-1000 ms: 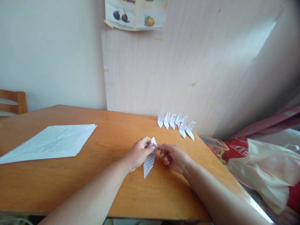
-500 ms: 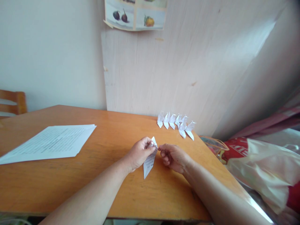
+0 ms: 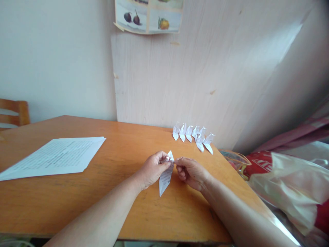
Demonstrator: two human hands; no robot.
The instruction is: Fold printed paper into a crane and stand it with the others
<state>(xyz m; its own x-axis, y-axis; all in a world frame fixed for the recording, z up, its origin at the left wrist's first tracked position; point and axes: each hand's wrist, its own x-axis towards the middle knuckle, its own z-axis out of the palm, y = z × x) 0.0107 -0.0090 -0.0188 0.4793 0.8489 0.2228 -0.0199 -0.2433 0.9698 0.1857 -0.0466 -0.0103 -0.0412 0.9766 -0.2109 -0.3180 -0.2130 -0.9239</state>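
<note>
Between my hands is a folded paper crane (image 3: 165,179), white with printed text, its long pointed end toward me and a shorter tip pointing away. My left hand (image 3: 154,168) pinches it near the upper middle between thumb and fingers. My right hand (image 3: 190,171) is closed, its thumb and forefinger pinching a small pointed bit at the crane's right side. The fingertips partly hide that bit. Farther back on the right, several finished-looking paper cranes (image 3: 189,133) of the same printed paper stand grouped.
A stack of printed sheets (image 3: 69,156) lies on the left of the wooden table (image 3: 115,206). Plastic bags (image 3: 290,181) are beyond the table's right edge. Behind the table rises a pale wall panel (image 3: 154,79) with a fruit poster (image 3: 149,20). A wooden chair (image 3: 23,113) stands far left.
The held paper has turned slightly, its near and far tips shifting a little to the right. Both hands keep their pinch almost in place.
</note>
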